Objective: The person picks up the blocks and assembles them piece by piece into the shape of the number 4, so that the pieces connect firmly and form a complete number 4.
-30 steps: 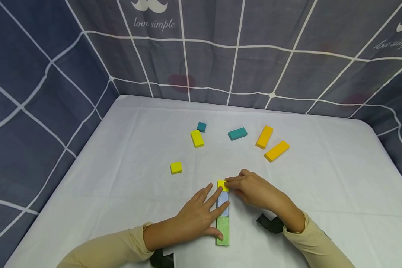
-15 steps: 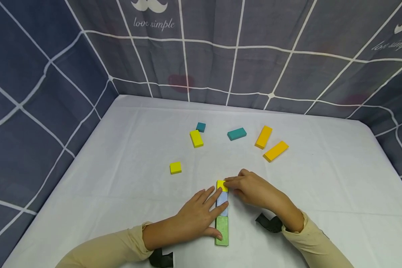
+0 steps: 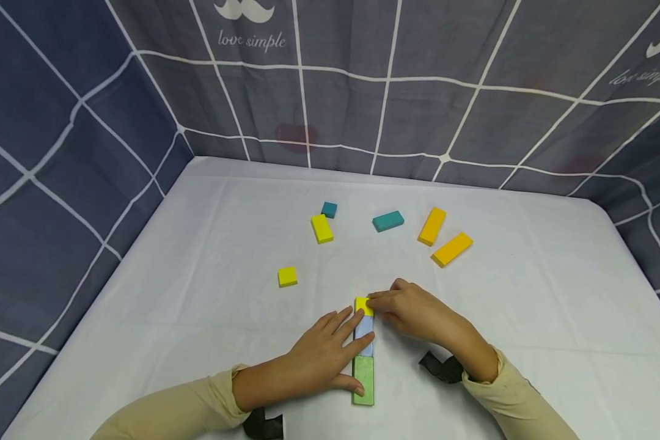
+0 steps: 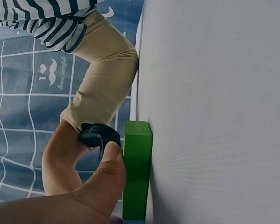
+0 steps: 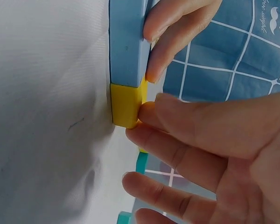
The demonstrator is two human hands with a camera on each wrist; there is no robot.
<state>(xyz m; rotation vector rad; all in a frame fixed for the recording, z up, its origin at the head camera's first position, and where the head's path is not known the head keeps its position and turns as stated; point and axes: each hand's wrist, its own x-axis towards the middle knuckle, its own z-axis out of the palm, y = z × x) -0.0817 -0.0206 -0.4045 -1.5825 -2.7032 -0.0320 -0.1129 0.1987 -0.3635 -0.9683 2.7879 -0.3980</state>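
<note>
1. Spreading across the row from my feed, the left hand (image 3: 321, 354) keeps its fingers extended and fanned, grasping nothing; its thumb rests against the green block (image 3: 366, 376).
2. I see one of its fingers lying across the light blue block (image 3: 365, 328), and the next reaching toward the seam with the yellow cube (image 3: 361, 305).
3. From the right side, I have the right hand (image 3: 416, 311) with its fingertips touching the far end of that cube; the fingers are fairly straight and loose, pressed to it rather than wrapped around it.
4. I read the row as green nearest the person, then light blue, then yellow, set end to end in one straight line on the white cloth (image 3: 528, 293).
5. Farther off, I find a yellow square block (image 3: 288, 277) alone to the left, a yellow oblong block (image 3: 322, 229) just beside a blue cube (image 3: 329, 209), and a teal block (image 3: 388, 221) well apart.
6. To the right of that teal piece, I make out one orange block (image 3: 431, 226) near another orange block (image 3: 452, 249), both slanted.
</note>
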